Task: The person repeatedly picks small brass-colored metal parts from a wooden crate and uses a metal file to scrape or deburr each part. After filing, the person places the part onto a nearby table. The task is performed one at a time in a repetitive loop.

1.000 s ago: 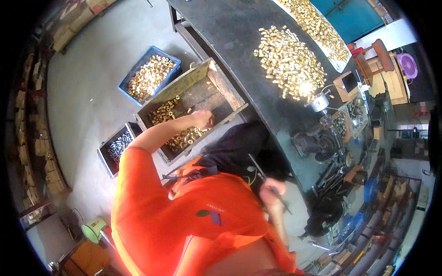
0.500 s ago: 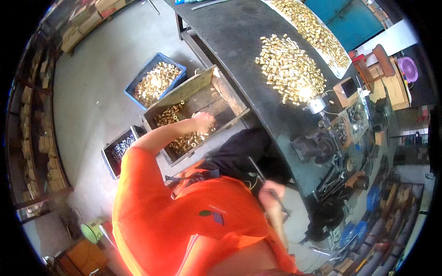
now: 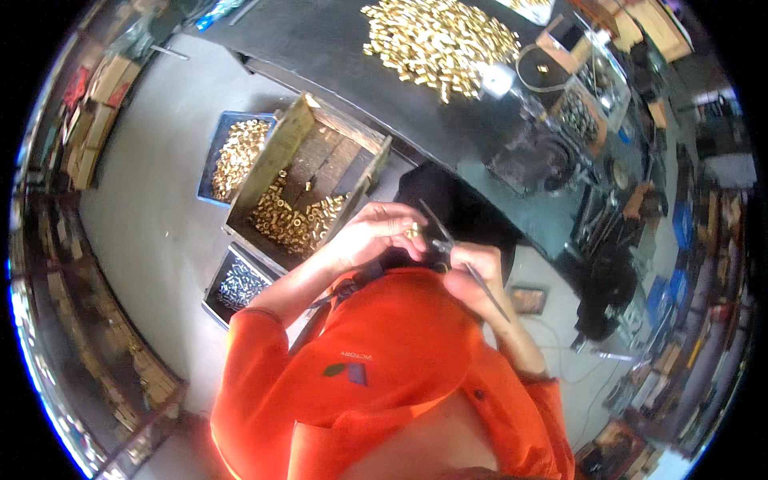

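Over my lap, my left hand (image 3: pixel 382 230) pinches a small brass fitting (image 3: pixel 413 231) between its fingertips. Close by on the right, my right hand (image 3: pixel 478 278) is closed around a dark T-handle wrench (image 3: pixel 434 218) with a long thin crossbar. The wrench's head points toward the fitting; I cannot tell whether the two touch. Left of my hands is a worn wooden crate (image 3: pixel 268 172) with loose brass fittings (image 3: pixel 280 216) spread over its near half.
Beyond the crate stands a blue bin (image 3: pixel 210 164) of brass pieces. A smaller dark bin (image 3: pixel 214 298) holds silvery screw-like parts. The black workbench (image 3: pixel 320 56) carries a heap of brass fittings (image 3: pixel 440 44) and a vise (image 3: pixel 536 164). Shelves (image 3: pixel 96 336) line the left.
My left hand has come out of the crate with a brass fitting and moved right, to my lap. My right hand has brought the wrench up beside it. The view has turned.
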Available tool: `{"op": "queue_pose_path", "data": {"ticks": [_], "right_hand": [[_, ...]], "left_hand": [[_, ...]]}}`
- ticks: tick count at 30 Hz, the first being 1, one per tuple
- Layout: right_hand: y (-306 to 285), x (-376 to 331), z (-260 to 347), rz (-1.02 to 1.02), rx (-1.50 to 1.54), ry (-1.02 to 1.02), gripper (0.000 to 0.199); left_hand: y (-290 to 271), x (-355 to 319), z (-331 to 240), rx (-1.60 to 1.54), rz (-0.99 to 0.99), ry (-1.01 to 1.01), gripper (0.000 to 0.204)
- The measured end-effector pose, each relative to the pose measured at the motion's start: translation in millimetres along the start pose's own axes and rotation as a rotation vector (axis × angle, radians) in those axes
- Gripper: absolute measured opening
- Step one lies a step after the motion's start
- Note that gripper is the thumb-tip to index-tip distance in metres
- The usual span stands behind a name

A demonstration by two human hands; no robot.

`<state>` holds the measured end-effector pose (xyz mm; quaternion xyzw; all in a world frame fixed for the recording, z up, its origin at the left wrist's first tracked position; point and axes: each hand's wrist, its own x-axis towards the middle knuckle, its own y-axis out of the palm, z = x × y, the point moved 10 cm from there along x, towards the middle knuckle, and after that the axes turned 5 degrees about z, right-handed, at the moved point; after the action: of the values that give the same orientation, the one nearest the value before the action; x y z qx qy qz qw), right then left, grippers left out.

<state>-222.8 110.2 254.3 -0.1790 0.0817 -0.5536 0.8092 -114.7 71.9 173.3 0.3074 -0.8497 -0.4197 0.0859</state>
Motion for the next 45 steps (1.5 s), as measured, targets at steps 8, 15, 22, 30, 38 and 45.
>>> {"op": "queue_pose_path", "data": {"ticks": [8, 15, 22, 30, 38, 45], "right_hand": [[-4.2, 1.9, 1.7, -0.022, -0.028, -0.001, 0.024], [3.9, 4.6, -1.6, -0.013, -0.058, -0.024, 0.023], [3.6, 1.9, -1.3, -0.063, -0.117, -0.052, 0.023], [7.0, -0.4, -22.3, -0.118, -0.014, -0.045, 0.024], [-19.7, -16.2, -2.5, -0.099, 0.119, 0.02, 0.035], [-5.3, -6.6, 31.0, 0.003, 0.095, -0.074, 0.035]], "left_hand": [[-11.0, 0.8, 24.1, 0.075, -0.089, -0.115, 0.037], [6.5, 5.2, -2.9, 0.465, -0.168, -0.039, 0.02], [23.9, 12.5, -8.4, 0.58, -0.09, 0.004, 0.018], [22.6, 11.4, -1.9, 0.394, -0.074, -0.07, 0.015], [1.5, 14.6, -48.9, 1.334, -0.278, 0.304, 0.019], [0.2, 11.4, -54.5, 1.628, -0.33, 0.349, 0.021]]}}
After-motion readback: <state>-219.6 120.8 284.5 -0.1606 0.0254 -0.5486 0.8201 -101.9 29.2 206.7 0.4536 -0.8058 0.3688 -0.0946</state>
